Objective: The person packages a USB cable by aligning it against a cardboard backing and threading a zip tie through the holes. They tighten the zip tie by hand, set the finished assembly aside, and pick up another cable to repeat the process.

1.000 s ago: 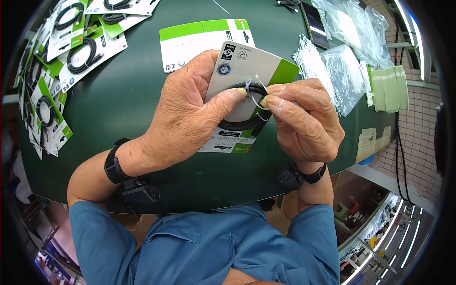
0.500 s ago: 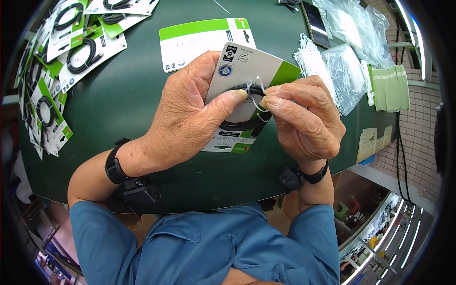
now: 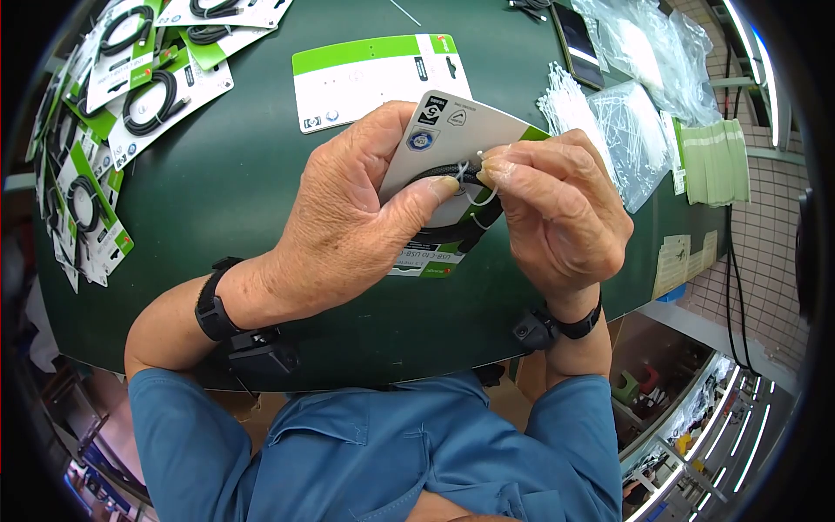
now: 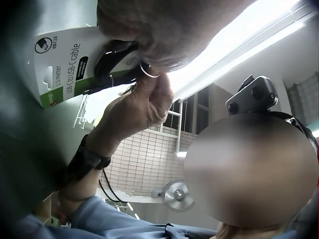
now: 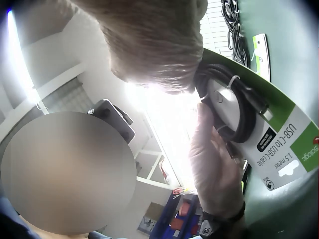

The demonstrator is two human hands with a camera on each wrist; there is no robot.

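My left hand (image 3: 348, 217) grips a white and green packaging card (image 3: 465, 126) above the table, thumb pressed on its front and fingers behind it. A coiled black USB-C cable (image 5: 247, 122) sits against that card, its connector showing in the right wrist view. Through the card and around the coil runs a thin white cable tie (image 3: 480, 204), which makes a loose loop. My right hand (image 3: 561, 209) pinches this tie between thumb and index finger, close to the card's right side. The pinched end is mostly hidden by the fingertips.
Another card (image 3: 374, 87) lies flat beyond the hands. Carded cables (image 3: 83, 204) are piled at the left. Loose white cable ties (image 3: 578, 130), a bag of ties (image 3: 635, 148), a phone (image 3: 577, 43) and a stack of green cards (image 3: 715, 165) lie on the right.
The held card has shifted slightly down and right, and leans more. My right fingertips have moved a little up and left, staying pinched on the cable tie.
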